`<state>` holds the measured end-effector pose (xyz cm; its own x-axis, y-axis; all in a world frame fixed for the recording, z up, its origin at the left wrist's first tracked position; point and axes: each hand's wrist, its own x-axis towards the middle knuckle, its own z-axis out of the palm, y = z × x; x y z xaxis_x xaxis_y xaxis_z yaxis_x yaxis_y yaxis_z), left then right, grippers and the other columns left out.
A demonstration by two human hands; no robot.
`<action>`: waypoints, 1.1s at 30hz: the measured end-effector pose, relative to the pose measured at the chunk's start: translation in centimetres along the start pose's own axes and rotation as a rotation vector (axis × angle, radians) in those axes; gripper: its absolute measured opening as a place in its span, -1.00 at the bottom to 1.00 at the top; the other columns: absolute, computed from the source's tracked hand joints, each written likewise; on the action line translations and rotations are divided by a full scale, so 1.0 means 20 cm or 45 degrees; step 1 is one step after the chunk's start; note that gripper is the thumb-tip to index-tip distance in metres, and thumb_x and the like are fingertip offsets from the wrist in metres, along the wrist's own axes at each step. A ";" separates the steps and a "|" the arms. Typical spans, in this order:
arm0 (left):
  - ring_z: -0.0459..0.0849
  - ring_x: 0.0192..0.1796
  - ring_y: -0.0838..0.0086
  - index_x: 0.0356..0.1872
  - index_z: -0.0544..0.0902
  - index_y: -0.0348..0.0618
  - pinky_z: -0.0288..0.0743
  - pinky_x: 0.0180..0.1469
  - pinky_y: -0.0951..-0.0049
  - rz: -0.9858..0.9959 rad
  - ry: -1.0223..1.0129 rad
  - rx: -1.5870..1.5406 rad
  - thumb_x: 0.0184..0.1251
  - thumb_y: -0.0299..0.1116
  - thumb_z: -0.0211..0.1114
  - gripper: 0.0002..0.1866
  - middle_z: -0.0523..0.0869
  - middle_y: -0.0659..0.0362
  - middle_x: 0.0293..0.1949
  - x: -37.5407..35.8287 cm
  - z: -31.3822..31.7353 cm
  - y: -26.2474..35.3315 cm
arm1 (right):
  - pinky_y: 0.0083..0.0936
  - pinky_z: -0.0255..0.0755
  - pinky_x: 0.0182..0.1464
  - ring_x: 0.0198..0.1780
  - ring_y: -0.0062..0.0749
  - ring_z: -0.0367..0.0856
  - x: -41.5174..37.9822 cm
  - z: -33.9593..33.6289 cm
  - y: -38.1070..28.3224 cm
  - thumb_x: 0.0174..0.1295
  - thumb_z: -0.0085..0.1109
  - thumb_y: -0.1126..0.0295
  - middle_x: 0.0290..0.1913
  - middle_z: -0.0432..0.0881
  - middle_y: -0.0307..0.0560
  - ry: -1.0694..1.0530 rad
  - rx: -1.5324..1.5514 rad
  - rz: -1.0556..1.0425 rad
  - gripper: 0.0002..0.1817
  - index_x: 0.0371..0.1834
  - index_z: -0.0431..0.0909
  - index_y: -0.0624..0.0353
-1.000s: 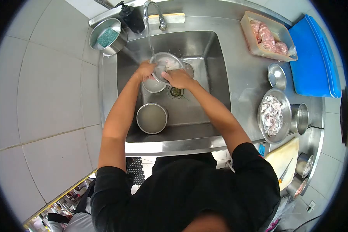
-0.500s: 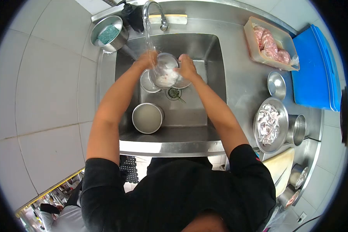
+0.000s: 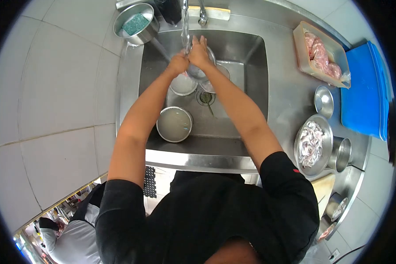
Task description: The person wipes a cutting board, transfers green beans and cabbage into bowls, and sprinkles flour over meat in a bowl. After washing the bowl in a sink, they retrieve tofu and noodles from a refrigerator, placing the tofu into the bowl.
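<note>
My left hand [image 3: 178, 64] is closed on the left rim of a metal bowl [image 3: 196, 74] tilted beneath the running tap water [image 3: 185, 31]. Over that same bowl lies my right hand [image 3: 199, 52], its fingers stretched out near the stream. What sits inside the bowl is mostly covered by my hands. Just under it in the sink, a round container [image 3: 183, 85] looks whitish inside, and another metal bowl [image 3: 223, 71] shows partly behind my right wrist. A pot of cloudy water [image 3: 174, 125] stands at the sink's lower left.
Green scraps lie on the drain [image 3: 205, 98]. At upper left, a pan [image 3: 147, 35] holds a green scouring pad [image 3: 135, 24]. On the right counter are a tub of pink meat [image 3: 300, 48], a blue lid-like panel [image 3: 363, 92] and a colander [image 3: 328, 149] with pale strips [image 3: 311, 145].
Both hands and the bowl have moved up toward the tap. My right hand has left the bowl's right rim and now reaches across it. White food earlier visible in the bowl is now hidden.
</note>
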<state>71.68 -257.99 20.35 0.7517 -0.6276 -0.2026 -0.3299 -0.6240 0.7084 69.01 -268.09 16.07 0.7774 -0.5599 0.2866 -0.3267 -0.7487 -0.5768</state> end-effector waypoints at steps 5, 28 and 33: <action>0.65 -0.22 0.36 -0.07 0.52 -0.25 0.50 -0.30 0.32 -0.369 -0.217 -1.004 0.26 -0.21 0.10 -0.65 0.66 0.09 -0.19 0.10 0.16 -0.14 | -0.29 0.15 0.27 0.23 0.14 0.31 -0.09 -0.07 -0.03 0.33 -0.42 -0.05 0.17 0.35 0.37 -0.397 0.731 0.519 -0.30 0.21 0.24 0.43; 0.58 -0.12 -0.08 -0.30 0.55 -0.35 0.45 -0.05 0.12 0.504 -0.245 0.703 -0.01 -0.53 0.11 -0.79 0.60 -0.24 -0.22 0.16 -0.04 0.02 | -0.14 0.39 -0.34 -0.46 0.15 0.49 0.09 -0.37 0.18 -0.04 0.09 0.32 -0.50 0.53 0.24 -0.659 0.216 -0.518 -0.78 -0.59 0.53 0.30; 0.54 -0.04 -0.07 -0.17 0.48 -0.33 0.41 0.00 0.09 0.254 0.016 0.407 0.01 -0.56 0.13 -0.71 0.58 -0.21 -0.14 0.10 -0.03 0.02 | -0.50 0.49 -0.29 -0.38 -0.40 0.62 0.21 -0.44 0.05 0.11 0.14 0.32 -0.38 0.64 -0.11 -0.796 0.759 0.086 -0.80 -0.32 0.58 0.22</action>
<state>73.39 -259.33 20.60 0.6607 -0.7472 -0.0722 -0.6309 -0.6049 0.4858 67.12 -274.31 23.43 0.9765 -0.1677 -0.1353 -0.1828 -0.3118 -0.9324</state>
